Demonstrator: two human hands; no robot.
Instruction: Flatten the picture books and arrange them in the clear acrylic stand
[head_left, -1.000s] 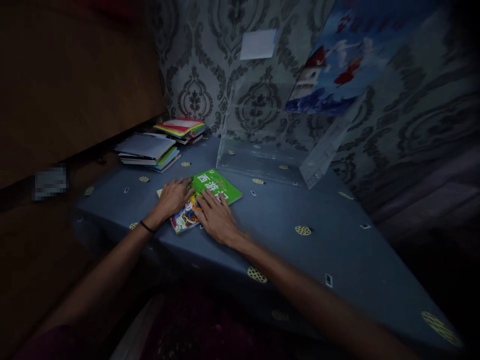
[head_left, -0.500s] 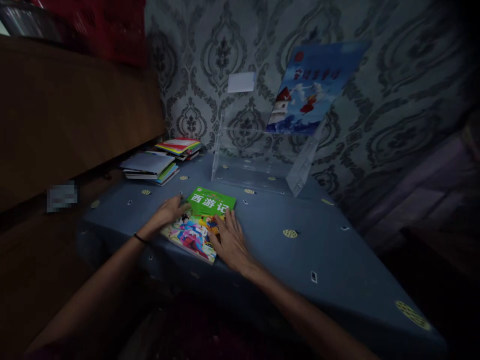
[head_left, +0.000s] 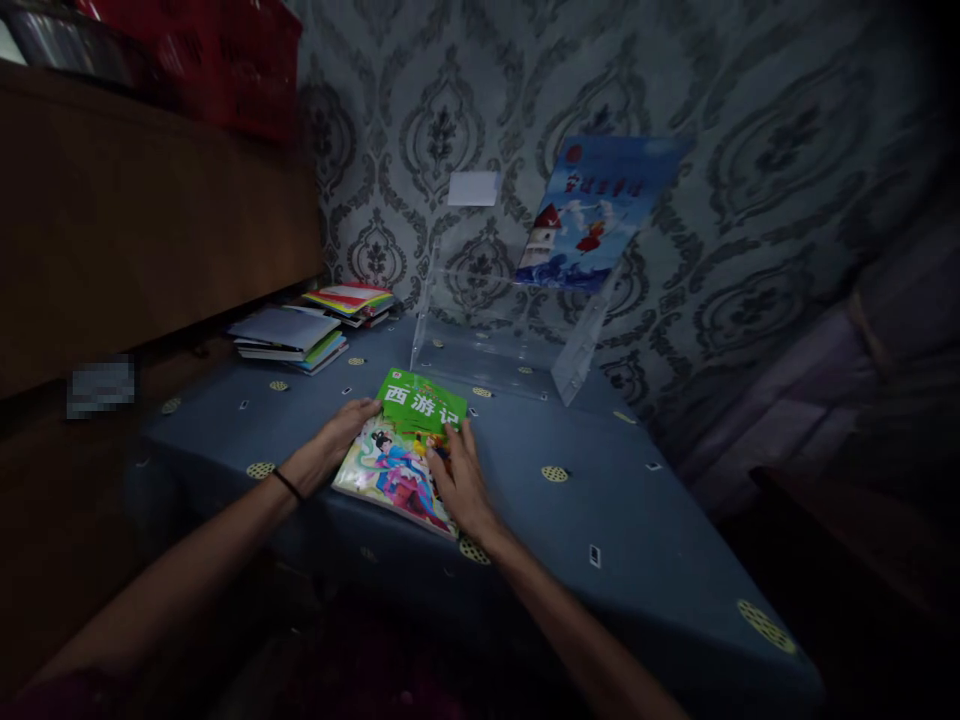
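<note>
Head view: cloth-covered table [head_left: 637, 540] extends beneath and around the grip. Clear stand [head_left: 574, 370] sits beyond it, blue cover [head_left: 600, 215] propped at the stand's upper right. Near book pile [head_left: 285, 332] and far book pile [head_left: 349, 298] lie beyond the grip, leftward. Green-topped book [head_left: 397, 470] is between both hands, at the table's near edge. Right hand [head_left: 466, 490] overlaps its right side, thumb and fingers parted; left hand [head_left: 343, 435] touches its left edge. Pinching by either: cannot tell.
</note>
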